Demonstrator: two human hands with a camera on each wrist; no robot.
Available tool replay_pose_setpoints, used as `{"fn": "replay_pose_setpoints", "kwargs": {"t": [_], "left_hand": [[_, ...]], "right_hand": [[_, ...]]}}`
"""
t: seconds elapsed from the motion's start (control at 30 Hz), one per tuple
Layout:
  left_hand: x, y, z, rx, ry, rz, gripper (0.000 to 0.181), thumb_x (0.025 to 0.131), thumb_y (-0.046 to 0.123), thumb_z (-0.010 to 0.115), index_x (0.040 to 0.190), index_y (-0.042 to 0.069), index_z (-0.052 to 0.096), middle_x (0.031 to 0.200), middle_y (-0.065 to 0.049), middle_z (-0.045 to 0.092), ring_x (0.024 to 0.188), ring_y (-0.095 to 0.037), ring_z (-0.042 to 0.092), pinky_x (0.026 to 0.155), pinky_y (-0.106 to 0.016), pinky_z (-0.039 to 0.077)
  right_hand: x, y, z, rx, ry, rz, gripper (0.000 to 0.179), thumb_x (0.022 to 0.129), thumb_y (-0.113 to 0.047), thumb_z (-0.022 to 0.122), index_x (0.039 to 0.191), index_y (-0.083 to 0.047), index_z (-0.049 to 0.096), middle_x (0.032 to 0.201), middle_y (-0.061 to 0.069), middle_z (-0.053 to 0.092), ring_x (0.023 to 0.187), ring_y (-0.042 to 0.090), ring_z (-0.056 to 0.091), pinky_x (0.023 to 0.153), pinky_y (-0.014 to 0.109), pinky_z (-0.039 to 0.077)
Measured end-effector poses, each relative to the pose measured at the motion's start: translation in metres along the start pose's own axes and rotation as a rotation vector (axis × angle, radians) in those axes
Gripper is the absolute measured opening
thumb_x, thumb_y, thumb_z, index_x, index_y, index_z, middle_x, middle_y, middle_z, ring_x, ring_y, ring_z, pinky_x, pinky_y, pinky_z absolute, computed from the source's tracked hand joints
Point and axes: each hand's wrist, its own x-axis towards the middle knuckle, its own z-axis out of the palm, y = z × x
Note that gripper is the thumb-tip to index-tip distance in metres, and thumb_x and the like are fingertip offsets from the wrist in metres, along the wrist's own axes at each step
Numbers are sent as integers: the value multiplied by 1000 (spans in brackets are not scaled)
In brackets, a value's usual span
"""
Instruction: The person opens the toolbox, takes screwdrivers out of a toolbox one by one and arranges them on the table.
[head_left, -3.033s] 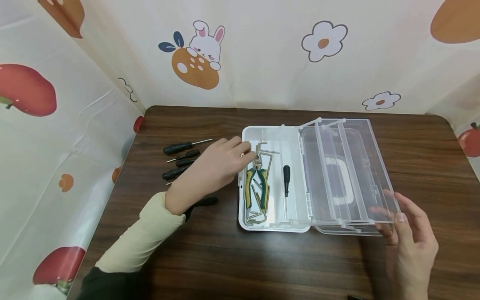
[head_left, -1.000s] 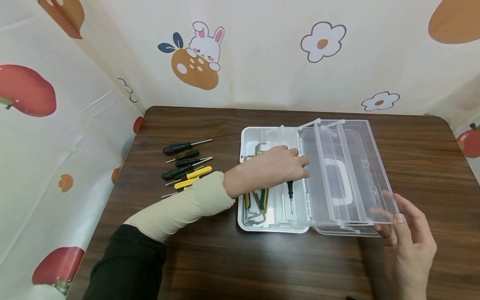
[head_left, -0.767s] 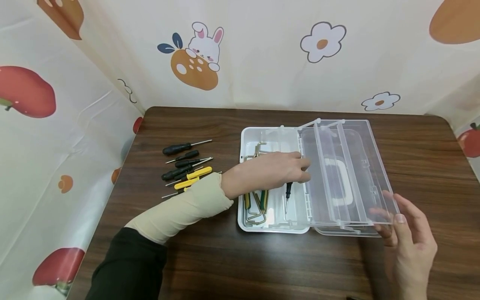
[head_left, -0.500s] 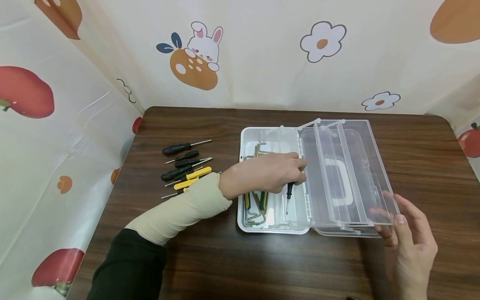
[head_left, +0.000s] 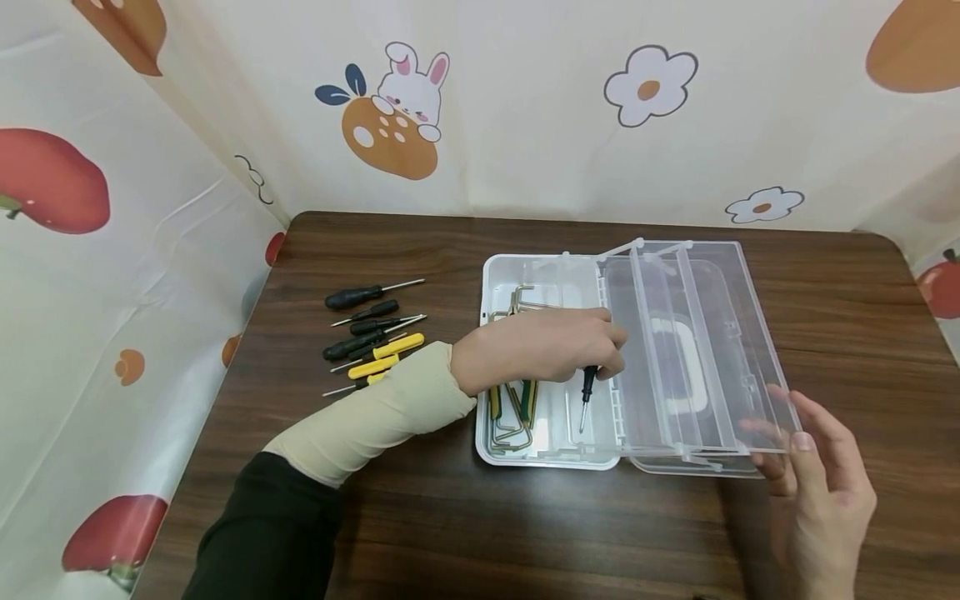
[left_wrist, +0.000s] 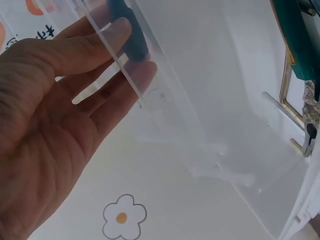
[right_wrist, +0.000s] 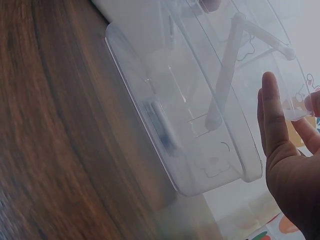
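Note:
My left hand (head_left: 543,346) reaches over the white plastic toolbox (head_left: 555,462) and pinches the black handle of a small screwdriver (head_left: 587,390), its metal shaft slanting down into the box. In the left wrist view, thumb and fingers close on the dark screwdriver handle (left_wrist: 134,37), seen partly through clear plastic. Green-and-yellow pliers (head_left: 530,400) and several hex keys (head_left: 512,435) lie in the box, partly hidden under the hand. At the right, my right hand (head_left: 828,492) grips the near corner of the clear divided tray (head_left: 716,358), thumb in front, fingers behind.
Left of the box, several screwdrivers lie in a group on the brown wooden table (head_left: 525,533), including a black one (head_left: 356,297) and a yellow one (head_left: 373,367). A patterned curtain (head_left: 525,125) hangs behind the table. The clear lid with the tray extends rightward.
My left hand has moved right from above the pliers and taken hold of the black screwdriver that lay in the box. Yellow screwdrivers show where the arm hid them. My right hand stays at the tray.

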Motion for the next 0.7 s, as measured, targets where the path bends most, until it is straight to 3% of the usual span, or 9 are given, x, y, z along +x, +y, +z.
{"fn": "replay_pose_setpoints", "kwargs": {"t": [0.23,0.43,0.7], "left_hand": [[-2,-2,4,69,36,4,38,95,-7,64,115,23,73,119,4,66,114,-19,58,95,-23,49],[-10,-5,4,136,122,-3,41,96,-9,60,120,23,71,122,4,64,120,-18,56,96,-20,50],[-36,-8,2,176,260,-55,38,99,-7,57,124,21,66,128,3,62,123,-18,54,84,-20,53]], "right_hand": [[0,1,0,-3,4,-3,42,104,17,30,146,23,36,143,35,56,101,41,75,74,34,65],[0,0,0,-2,5,-6,42,104,17,29,146,23,35,143,35,56,101,41,75,74,33,65],[-1,-1,2,-1,-1,-2,43,104,18,28,146,23,35,144,35,55,102,41,75,74,33,64]]}}
